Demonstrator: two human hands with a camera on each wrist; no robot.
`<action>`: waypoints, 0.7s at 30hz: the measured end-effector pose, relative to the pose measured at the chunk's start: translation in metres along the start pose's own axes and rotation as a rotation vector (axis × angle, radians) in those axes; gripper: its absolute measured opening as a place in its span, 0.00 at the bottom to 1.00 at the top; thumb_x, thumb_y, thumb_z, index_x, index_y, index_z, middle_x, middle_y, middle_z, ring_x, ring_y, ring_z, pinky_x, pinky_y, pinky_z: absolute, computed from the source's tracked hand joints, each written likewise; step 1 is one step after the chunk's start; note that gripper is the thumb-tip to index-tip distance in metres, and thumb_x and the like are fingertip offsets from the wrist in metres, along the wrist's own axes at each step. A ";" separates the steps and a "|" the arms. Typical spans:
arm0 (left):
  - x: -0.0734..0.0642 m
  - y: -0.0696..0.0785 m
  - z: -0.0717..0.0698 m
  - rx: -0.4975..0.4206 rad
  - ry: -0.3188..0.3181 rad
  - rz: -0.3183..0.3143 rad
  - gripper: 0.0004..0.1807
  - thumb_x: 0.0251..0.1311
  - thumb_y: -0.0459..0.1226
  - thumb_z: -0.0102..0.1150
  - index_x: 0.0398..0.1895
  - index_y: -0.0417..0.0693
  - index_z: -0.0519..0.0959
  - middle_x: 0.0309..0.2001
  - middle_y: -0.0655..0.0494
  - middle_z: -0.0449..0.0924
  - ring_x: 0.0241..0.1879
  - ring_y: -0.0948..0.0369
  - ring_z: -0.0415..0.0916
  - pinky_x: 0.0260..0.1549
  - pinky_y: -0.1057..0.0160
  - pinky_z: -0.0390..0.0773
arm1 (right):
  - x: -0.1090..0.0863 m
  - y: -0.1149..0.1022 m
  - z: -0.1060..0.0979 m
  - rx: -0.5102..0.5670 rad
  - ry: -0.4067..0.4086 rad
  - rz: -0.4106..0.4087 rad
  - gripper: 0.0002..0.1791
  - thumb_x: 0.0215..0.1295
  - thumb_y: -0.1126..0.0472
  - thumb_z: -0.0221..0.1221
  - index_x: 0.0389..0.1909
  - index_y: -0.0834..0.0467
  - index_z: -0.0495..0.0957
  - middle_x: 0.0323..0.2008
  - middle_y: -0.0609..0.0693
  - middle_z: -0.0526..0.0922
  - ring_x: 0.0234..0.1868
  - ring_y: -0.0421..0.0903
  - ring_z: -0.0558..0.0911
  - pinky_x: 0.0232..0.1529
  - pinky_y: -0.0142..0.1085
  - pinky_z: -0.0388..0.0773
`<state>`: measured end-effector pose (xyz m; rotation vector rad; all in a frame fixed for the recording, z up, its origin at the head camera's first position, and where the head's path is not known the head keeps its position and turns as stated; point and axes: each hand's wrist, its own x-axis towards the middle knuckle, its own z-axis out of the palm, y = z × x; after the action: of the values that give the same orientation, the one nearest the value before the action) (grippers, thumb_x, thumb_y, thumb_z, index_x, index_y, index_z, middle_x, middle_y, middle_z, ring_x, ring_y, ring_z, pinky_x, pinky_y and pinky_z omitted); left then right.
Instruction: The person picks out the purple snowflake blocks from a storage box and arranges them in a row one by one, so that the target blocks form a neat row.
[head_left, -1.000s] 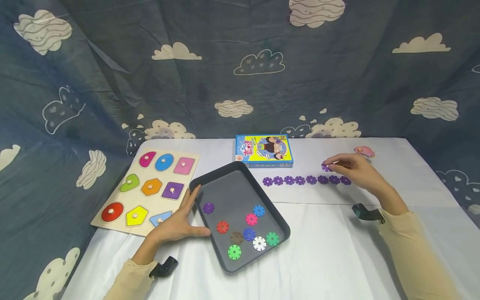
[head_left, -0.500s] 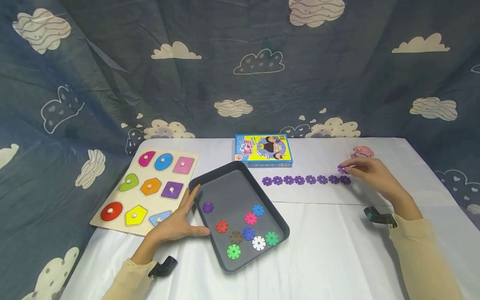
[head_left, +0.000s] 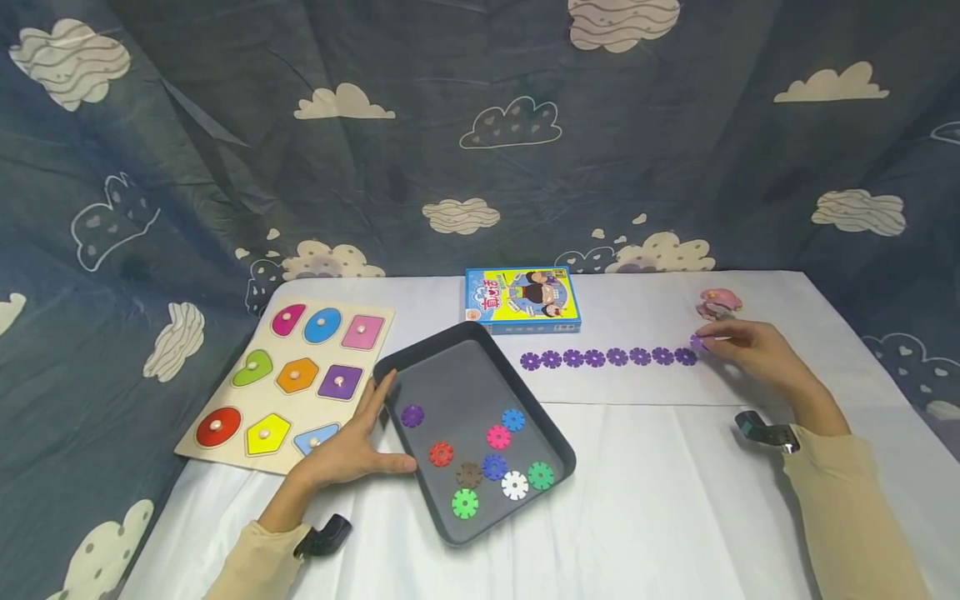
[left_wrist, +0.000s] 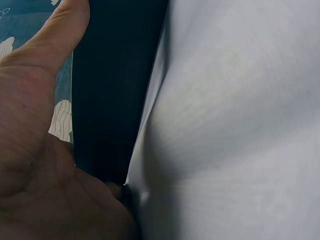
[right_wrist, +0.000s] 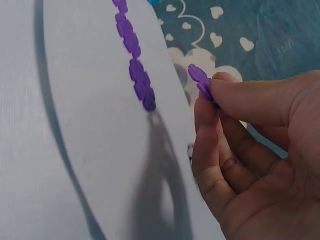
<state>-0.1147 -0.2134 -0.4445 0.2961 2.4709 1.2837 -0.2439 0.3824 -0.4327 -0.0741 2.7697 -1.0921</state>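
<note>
My right hand (head_left: 772,358) pinches a purple notched plastic disc (right_wrist: 201,81) between thumb and fingers. It holds the disc just above the right end of a row of several purple discs (head_left: 617,357) on the white cloth; in the right wrist view the held disc is raised off the table. Against the left side of a dark grey tray (head_left: 457,375), my left hand (head_left: 345,454) rests with thumb and fingers spread. Inside the tray lie several loose discs, among them a purple disc (head_left: 412,416), a red disc (head_left: 441,454) and a white disc (head_left: 514,485).
Left of the tray lies a wooden knob puzzle board (head_left: 303,343) with coloured shapes. A blue and yellow box (head_left: 522,302) sits behind the tray. Beyond my right hand is a small pink object (head_left: 720,302). A dark cloud-patterned cloth (head_left: 420,167) hangs behind the table.
My right hand has carried the pinched purple disc rightward, from above the row to its right end. My left hand has stayed at the tray.
</note>
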 end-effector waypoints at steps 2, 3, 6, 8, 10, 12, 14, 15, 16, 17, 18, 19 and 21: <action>0.000 0.000 0.000 -0.001 -0.003 -0.005 0.71 0.44 0.52 0.79 0.82 0.64 0.34 0.80 0.41 0.18 0.79 0.36 0.25 0.66 0.23 0.49 | 0.002 0.003 0.000 0.005 -0.014 0.036 0.28 0.75 0.45 0.54 0.64 0.61 0.72 0.66 0.67 0.71 0.67 0.66 0.66 0.66 0.70 0.60; 0.000 0.000 0.000 -0.002 -0.003 -0.006 0.71 0.44 0.52 0.79 0.82 0.64 0.34 0.80 0.41 0.18 0.79 0.36 0.25 0.66 0.23 0.49 | 0.002 0.005 -0.001 0.007 -0.020 0.054 0.29 0.75 0.45 0.54 0.65 0.61 0.72 0.66 0.67 0.70 0.68 0.67 0.65 0.66 0.70 0.60; 0.000 0.000 0.000 -0.006 -0.005 -0.003 0.71 0.44 0.52 0.79 0.82 0.65 0.34 0.80 0.40 0.18 0.79 0.36 0.25 0.66 0.23 0.49 | 0.003 0.010 -0.001 0.007 -0.028 0.103 0.29 0.75 0.45 0.53 0.66 0.62 0.71 0.67 0.67 0.69 0.67 0.67 0.66 0.64 0.69 0.62; 0.000 0.000 -0.001 -0.006 -0.005 -0.001 0.71 0.44 0.52 0.79 0.82 0.65 0.34 0.80 0.40 0.18 0.79 0.36 0.25 0.66 0.22 0.49 | 0.004 0.013 -0.001 -0.004 -0.023 0.126 0.29 0.76 0.46 0.52 0.66 0.62 0.71 0.67 0.68 0.69 0.66 0.66 0.67 0.63 0.67 0.66; 0.000 0.001 -0.001 -0.007 -0.005 0.000 0.71 0.44 0.52 0.79 0.82 0.66 0.34 0.79 0.39 0.17 0.78 0.36 0.26 0.65 0.22 0.49 | 0.004 0.014 0.000 -0.008 -0.015 0.143 0.28 0.76 0.48 0.53 0.66 0.63 0.71 0.66 0.68 0.69 0.65 0.66 0.68 0.63 0.65 0.68; 0.000 0.001 -0.001 -0.003 -0.003 0.001 0.71 0.44 0.52 0.79 0.82 0.65 0.34 0.79 0.39 0.18 0.79 0.36 0.26 0.66 0.22 0.49 | 0.004 0.014 0.001 -0.012 -0.007 0.160 0.27 0.75 0.49 0.54 0.66 0.64 0.71 0.66 0.69 0.70 0.65 0.67 0.69 0.62 0.64 0.69; 0.000 0.001 -0.001 -0.001 -0.004 -0.001 0.71 0.44 0.53 0.79 0.82 0.64 0.34 0.79 0.39 0.18 0.79 0.36 0.26 0.66 0.23 0.49 | 0.004 0.015 0.002 -0.013 0.006 0.175 0.27 0.74 0.51 0.55 0.65 0.64 0.71 0.65 0.70 0.70 0.65 0.67 0.68 0.63 0.65 0.68; 0.000 0.001 -0.001 0.000 -0.004 -0.002 0.71 0.44 0.53 0.79 0.82 0.64 0.34 0.79 0.39 0.18 0.79 0.36 0.26 0.66 0.23 0.50 | 0.004 0.016 0.002 -0.017 0.014 0.178 0.27 0.74 0.51 0.56 0.65 0.65 0.72 0.65 0.70 0.70 0.65 0.68 0.68 0.63 0.64 0.68; 0.000 0.001 -0.001 0.001 -0.003 -0.001 0.71 0.44 0.53 0.79 0.82 0.64 0.34 0.79 0.39 0.18 0.78 0.35 0.26 0.66 0.23 0.50 | 0.004 0.016 0.003 -0.019 0.021 0.180 0.27 0.73 0.51 0.57 0.65 0.65 0.72 0.65 0.70 0.70 0.65 0.68 0.68 0.62 0.64 0.69; 0.000 0.000 -0.001 0.003 -0.002 -0.001 0.71 0.44 0.53 0.79 0.82 0.64 0.34 0.79 0.39 0.18 0.79 0.36 0.26 0.66 0.23 0.49 | 0.004 0.017 0.004 -0.024 0.026 0.180 0.27 0.73 0.51 0.57 0.64 0.65 0.72 0.64 0.70 0.71 0.64 0.68 0.69 0.61 0.63 0.70; 0.000 0.000 -0.001 0.003 -0.003 -0.002 0.71 0.44 0.53 0.79 0.82 0.65 0.34 0.79 0.39 0.18 0.79 0.36 0.26 0.66 0.23 0.49 | 0.004 0.018 0.004 -0.028 0.032 0.179 0.27 0.72 0.51 0.57 0.64 0.65 0.72 0.64 0.70 0.71 0.64 0.68 0.69 0.60 0.63 0.71; 0.000 0.000 -0.001 0.003 -0.003 -0.002 0.71 0.44 0.53 0.79 0.82 0.65 0.34 0.79 0.39 0.18 0.79 0.36 0.26 0.66 0.23 0.49 | 0.004 0.018 0.004 -0.031 0.036 0.175 0.27 0.72 0.52 0.57 0.64 0.65 0.72 0.64 0.70 0.71 0.63 0.68 0.69 0.59 0.62 0.72; 0.000 0.000 -0.001 0.006 -0.003 -0.003 0.71 0.44 0.53 0.79 0.82 0.65 0.34 0.79 0.39 0.18 0.79 0.36 0.26 0.66 0.23 0.49 | 0.004 0.019 0.005 -0.042 0.044 0.163 0.27 0.71 0.52 0.58 0.63 0.66 0.73 0.63 0.70 0.72 0.62 0.67 0.70 0.55 0.59 0.75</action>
<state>-0.1154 -0.2140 -0.4445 0.2957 2.4722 1.2737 -0.2468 0.3925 -0.4492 0.1693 2.7794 -1.0058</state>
